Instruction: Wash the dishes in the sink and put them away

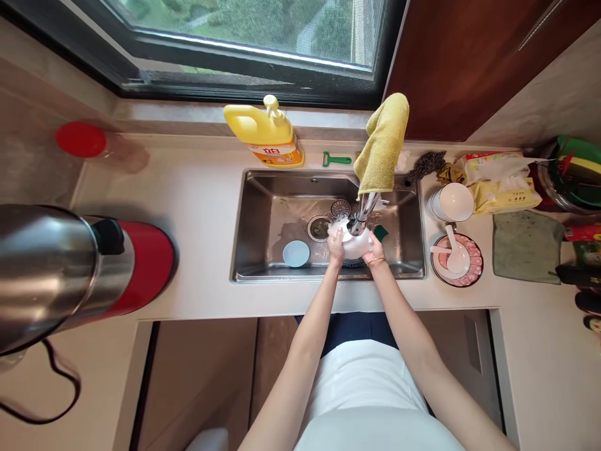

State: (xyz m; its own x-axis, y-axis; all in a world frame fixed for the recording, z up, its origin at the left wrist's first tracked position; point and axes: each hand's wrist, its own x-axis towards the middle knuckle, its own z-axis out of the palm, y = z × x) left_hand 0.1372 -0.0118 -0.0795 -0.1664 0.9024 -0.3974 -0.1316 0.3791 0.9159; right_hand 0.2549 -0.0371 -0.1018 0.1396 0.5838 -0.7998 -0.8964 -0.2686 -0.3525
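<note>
A white bowl is held between my two hands over the steel sink, directly under the faucet. Water seems to run and splash on it. My left hand grips its left side, and my right hand grips its right side. To the left, a light blue bowl rests on the sink floor. Just beyond my right hand lies a dark green scouring pad. Part of a dark-patterned dish shows beneath the held bowl, mostly hidden.
A yellow cloth drapes over the faucet. Behind the sink stand a yellow detergent jug and a green peeler. Right of it are a white mug and stacked dishes with spoons. A steel-and-red appliance occupies the left counter.
</note>
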